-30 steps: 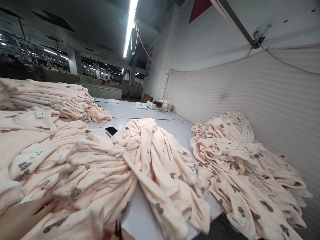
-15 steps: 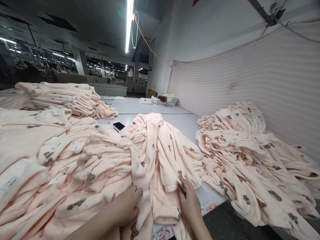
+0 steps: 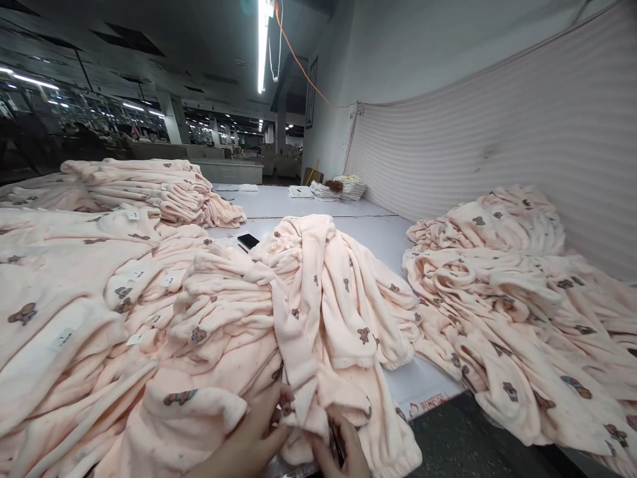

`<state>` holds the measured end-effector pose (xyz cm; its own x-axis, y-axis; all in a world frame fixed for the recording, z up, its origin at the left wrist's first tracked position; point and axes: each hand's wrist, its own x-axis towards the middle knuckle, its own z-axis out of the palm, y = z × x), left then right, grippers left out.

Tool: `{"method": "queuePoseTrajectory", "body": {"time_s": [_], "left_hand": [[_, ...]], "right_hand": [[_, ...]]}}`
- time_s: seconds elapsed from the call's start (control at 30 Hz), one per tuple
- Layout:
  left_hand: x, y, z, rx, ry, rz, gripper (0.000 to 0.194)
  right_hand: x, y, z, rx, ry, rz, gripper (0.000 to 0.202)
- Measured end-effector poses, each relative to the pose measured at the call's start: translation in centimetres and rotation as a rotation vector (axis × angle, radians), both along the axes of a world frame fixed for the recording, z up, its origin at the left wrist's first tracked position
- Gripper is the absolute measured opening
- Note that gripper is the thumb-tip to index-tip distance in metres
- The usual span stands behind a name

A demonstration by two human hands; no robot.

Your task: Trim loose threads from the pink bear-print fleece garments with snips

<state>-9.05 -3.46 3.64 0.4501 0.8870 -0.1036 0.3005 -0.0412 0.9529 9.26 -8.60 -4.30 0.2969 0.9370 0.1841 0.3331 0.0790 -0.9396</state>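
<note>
A pale pink fleece garment [image 3: 298, 332] printed with brown bears lies bunched in front of me, its sleeves hanging toward the table's near edge. My left hand [image 3: 263, 431] is closed on the fabric near the end of a narrow hanging strip. Close beside it, my right hand [image 3: 343, 448] is closed around slim dark thread snips [image 3: 339, 443], with its fingertips at the same strip end. The snips are mostly hidden by the fingers, so whether their blades are apart does not show.
Pink garments with white labels are heaped at left [image 3: 64, 265], and a folded stack [image 3: 144, 186] lies behind them. Another heap [image 3: 497, 299] covers the right side. A black phone [image 3: 247, 241] and white bundles [image 3: 326, 191] lie on the table [image 3: 378, 232]. A striped cloth [image 3: 472, 133] covers the wall.
My right hand has moved down and left from the sleeve cuff to the strip end beside my left hand. My left hand has shifted lower. The view has turned slightly left.
</note>
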Motion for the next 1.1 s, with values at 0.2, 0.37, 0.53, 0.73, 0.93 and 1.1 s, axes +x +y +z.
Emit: {"method": "queuePoseTrajectory", "body": {"time_s": [0.2,0.37,0.53,0.73,0.93,1.1], "left_hand": [[1.5,-1.7,-0.8,-0.127,-0.504,0.17,0.036],[1.9,-3.3,-1.3,0.145,-0.17,0.329,0.048],[2.4,-4.2,-1.2,-0.392,-0.326,0.219,0.062],[3.6,-3.9,-0.8,-0.395,-0.781,0.293,0.083],[4.3,-2.8,1.2,-0.335,-0.891,0.328,0.078],[3.8,-2.0,3.3,-0.439,-0.854,0.326,0.083]], "right_hand": [[0.1,1.2,3.2,0.076,0.27,-0.069,0.032],[0.7,0.6,5.8,0.165,0.176,-0.038,0.026],[0.4,0.2,6.8,0.061,0.03,-0.022,0.019],[0.3,-1.0,7.4,0.11,-0.16,0.011,0.019],[0.4,0.1,10.4,0.228,-0.467,-0.042,0.013],[1.2,1.6,12.3,0.071,-0.504,0.177,0.013]]}}
